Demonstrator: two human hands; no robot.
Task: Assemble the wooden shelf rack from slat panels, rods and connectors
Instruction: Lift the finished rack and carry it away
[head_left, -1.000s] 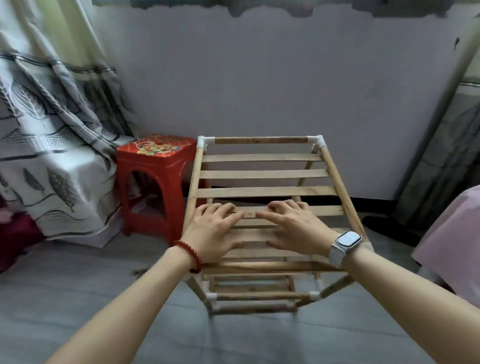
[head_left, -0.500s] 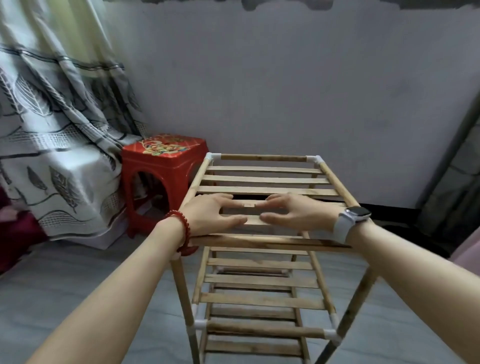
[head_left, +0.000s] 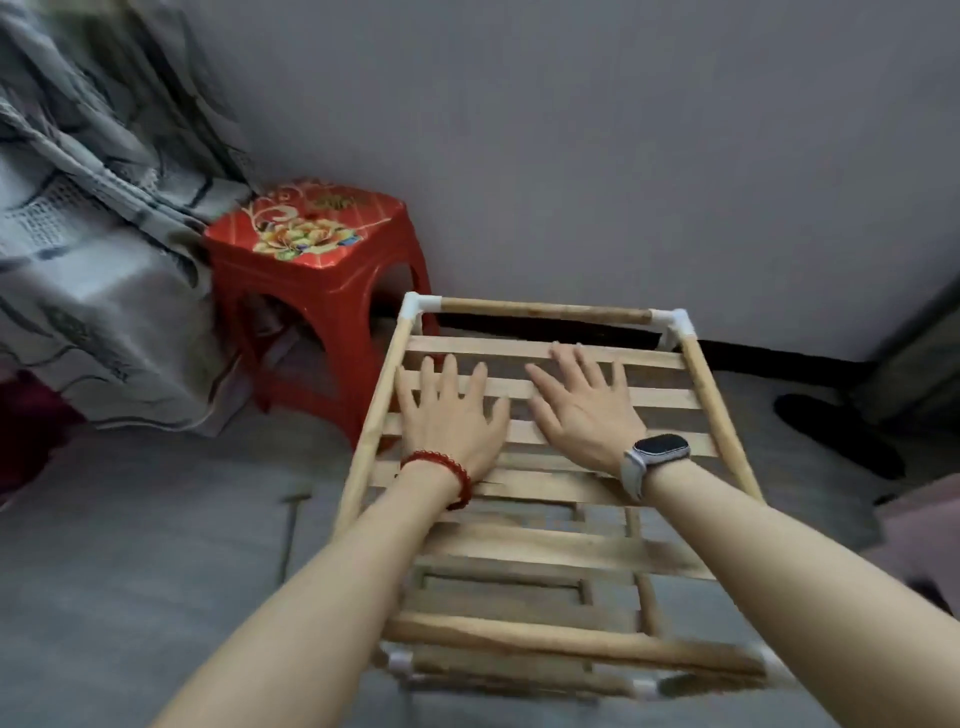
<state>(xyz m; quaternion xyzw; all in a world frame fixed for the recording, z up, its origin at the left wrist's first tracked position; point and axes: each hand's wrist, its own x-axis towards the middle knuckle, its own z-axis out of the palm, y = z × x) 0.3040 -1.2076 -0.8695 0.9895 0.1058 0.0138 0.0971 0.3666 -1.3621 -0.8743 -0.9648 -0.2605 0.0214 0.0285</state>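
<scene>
1. The left hand (head_left: 449, 415) lies palm down with its fingers spread and straight. Its grip closes on nothing; it only presses on the top slat panel (head_left: 550, 395) of the wooden shelf rack (head_left: 545, 493).

2. The right hand (head_left: 582, 410) lies just beside it in the same way, flat and splayed, fingers reaching toward the far slat. Neither hand curls round any part.

3. I judge the flat palms are there to push the top panel down so its corners seat in the joints. Open hands spread the load over several thin slats instead of bending one.

4. Beyond the fingertips, the far rod (head_left: 545, 309) runs between two white corner connectors, one past the left hand (head_left: 415, 304) and one past the right (head_left: 675, 322). Side rods flank both hands.

5. Below the wrists, lower slat tiers show through the gaps, blurred. Near connectors at the bottom are too smeared to judge.

6. The rack stands upright on the grey floor (head_left: 130, 571), so the task looks close to done.

7. Left of the left hand and beyond it stands a red plastic stool (head_left: 317, 260), near the rack, with a patterned curtain (head_left: 93, 234) further out.

8. A thin rod-like piece (head_left: 291, 525) lies on the floor left of the left forearm; what it is I cannot tell.
</scene>
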